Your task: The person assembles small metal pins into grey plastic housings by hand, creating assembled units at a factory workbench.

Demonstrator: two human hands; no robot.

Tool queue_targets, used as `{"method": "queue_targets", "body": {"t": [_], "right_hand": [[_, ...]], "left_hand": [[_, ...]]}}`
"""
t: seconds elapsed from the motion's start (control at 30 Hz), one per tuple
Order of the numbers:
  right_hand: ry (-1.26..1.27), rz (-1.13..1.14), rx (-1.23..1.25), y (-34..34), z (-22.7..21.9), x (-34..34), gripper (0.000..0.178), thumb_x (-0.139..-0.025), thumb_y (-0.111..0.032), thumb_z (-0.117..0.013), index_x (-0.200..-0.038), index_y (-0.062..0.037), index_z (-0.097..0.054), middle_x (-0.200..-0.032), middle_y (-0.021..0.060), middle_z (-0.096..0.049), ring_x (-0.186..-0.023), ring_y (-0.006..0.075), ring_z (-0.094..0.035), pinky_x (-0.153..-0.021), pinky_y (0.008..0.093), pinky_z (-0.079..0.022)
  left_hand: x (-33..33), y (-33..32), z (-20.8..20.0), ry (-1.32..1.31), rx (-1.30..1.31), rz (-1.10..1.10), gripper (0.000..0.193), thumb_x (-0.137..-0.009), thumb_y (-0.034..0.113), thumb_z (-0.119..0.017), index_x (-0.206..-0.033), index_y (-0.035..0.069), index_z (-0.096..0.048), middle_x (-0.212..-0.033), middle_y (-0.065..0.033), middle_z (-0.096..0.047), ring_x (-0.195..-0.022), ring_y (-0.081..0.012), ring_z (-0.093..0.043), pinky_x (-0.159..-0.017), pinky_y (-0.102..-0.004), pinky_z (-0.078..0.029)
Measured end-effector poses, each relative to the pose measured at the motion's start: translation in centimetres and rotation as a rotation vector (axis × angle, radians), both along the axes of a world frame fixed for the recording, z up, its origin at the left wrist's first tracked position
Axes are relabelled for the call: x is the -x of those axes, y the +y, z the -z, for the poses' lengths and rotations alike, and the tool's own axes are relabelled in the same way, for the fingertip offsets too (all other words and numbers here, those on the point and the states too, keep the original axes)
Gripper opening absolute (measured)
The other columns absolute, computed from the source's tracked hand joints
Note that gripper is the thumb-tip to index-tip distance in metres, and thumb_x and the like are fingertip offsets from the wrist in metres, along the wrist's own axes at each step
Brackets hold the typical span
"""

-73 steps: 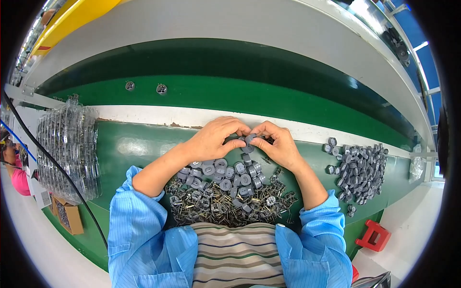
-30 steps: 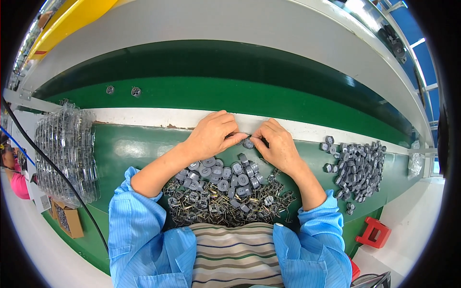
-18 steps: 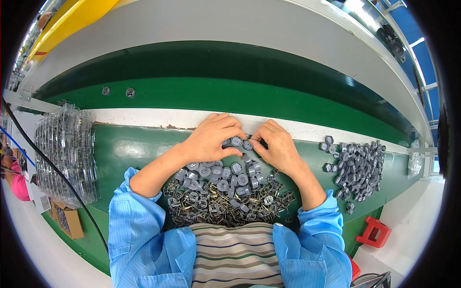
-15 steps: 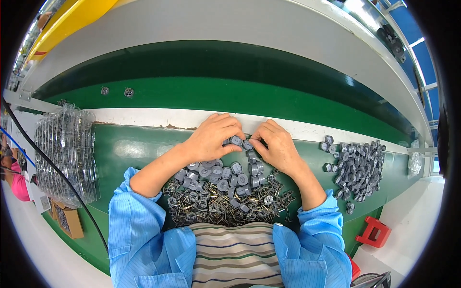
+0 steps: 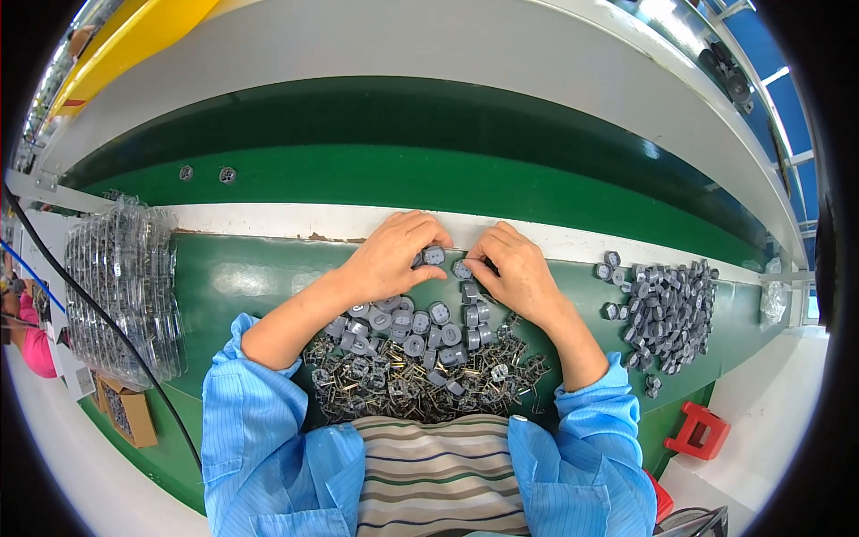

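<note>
Left hand (image 5: 394, 261): thumb and fingers close on a dark-grey, round-cornered, plastic-looking block (image 5: 433, 256); more grey shows beside it, under the fingers (whether a separate piece, the view does not settle).
Right hand (image 5: 512, 268): thumb and fingers pinch a smaller-looking grey rounded piece (image 5: 462, 269) at the side facing the left hand.
Gap between hands: narrow; the hands are apart, and their two pieces do not touch.
Loose grey heap (image 5: 412, 345): rounded grey plastic-looking pieces, nearer the body than both hands, the closest just below the right thumb.
Tangled metal parts (image 5: 349, 383): thin, dark and brass-coloured, below the grey heap and between the forearms.
Large grey pile (image 5: 667, 313): similar grey pieces, well to the right of the right hand.
Clear ribbed plastic trays (image 5: 121, 286): stacked well to the left of the left hand.
Likely faults: a shallow pinch could let the right hand's piece slip into the heap below; crowding under the left fingers could turn its block askew; the metal tangle could snag a dropped piece.
</note>
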State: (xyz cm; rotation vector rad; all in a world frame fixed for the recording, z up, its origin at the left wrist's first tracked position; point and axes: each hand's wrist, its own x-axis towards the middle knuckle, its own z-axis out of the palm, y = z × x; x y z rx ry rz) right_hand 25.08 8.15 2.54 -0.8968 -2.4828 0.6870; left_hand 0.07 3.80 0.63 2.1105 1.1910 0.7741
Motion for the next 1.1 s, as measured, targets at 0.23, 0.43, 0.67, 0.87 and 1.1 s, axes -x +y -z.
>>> {"method": "queue_targets", "body": {"t": [0.23, 0.43, 0.67, 0.87, 1.1], "right_hand": [[0.074, 0.040, -0.045, -0.3, 0.5, 0.4, 0.017, -0.084, -0.009, -0.080, -0.087, -0.0036, -0.065, -0.086, 0.0111, -0.065, -0.087, 0.0333, -0.064, -0.073, 0.0456, -0.054], [0.138, 0.206, 0.194, 0.8, -1.8, -2.2, 0.011, -0.090, -0.009, -0.079, -0.094, -0.0021, -0.073, -0.089, 0.0109, -0.069, -0.088, 0.0311, -0.067, -0.074, 0.0415, -0.055], [0.025, 0.195, 0.171, -0.2, -2.2, -4.7, 0.015, -0.088, -0.005, -0.078, -0.102, -0.0039, -0.075, -0.094, 0.0124, -0.067, -0.091, 0.0321, -0.066, -0.079, 0.0421, -0.055], [0.051, 0.037, 0.089, -0.1, -1.4, -3.8, 0.016, -0.088, 0.000, -0.076, -0.103, -0.0017, -0.071, -0.101, 0.0103, -0.068, -0.102, 0.0330, -0.064, -0.087, 0.0419, -0.054], [0.051, 0.225, 0.407, -1.4, -4.1, -3.0, 0.009, -0.092, -0.003, -0.075, -0.100, 0.0002, -0.071, -0.090, 0.0142, -0.073, -0.082, 0.0300, -0.071, -0.075, 0.0389, -0.057]], "left_hand": [[-0.4, 0.1, 0.0, -0.061, -0.045, 0.059, 0.047, -0.081, 0.014, -0.088, -0.123, 0.007, -0.069, -0.113, -0.0089, -0.070, -0.110, -0.0298, -0.066, -0.100, -0.0443, -0.050], [-0.4, 0.1, -0.4, 0.015, -0.133, 0.033, 0.064, -0.075, 0.035, -0.092, -0.127, 0.007, -0.068, -0.118, -0.0084, -0.067, -0.109, -0.0315, -0.064, -0.098, -0.0444, -0.051], [-1.1, 1.1, -0.8, 0.068, -0.099, 0.108, 0.055, -0.073, 0.041, -0.092, -0.119, 0.016, -0.074, -0.105, -0.0036, -0.063, -0.098, -0.0276, -0.062, -0.088, -0.0422, -0.051], [-1.1, 0.9, 0.3, 0.041, -0.178, 0.077, 0.039, -0.079, 0.037, -0.090, -0.111, 0.019, -0.076, -0.097, -0.0017, -0.062, -0.093, -0.0238, -0.062, -0.084, -0.0400, -0.048], [-0.7, 0.1, 0.3, 0.046, -0.171, 0.119, 0.036, -0.081, 0.036, -0.089, -0.108, 0.016, -0.075, -0.096, -0.0016, -0.062, -0.097, -0.0219, -0.062, -0.087, -0.0386, -0.042]]}}
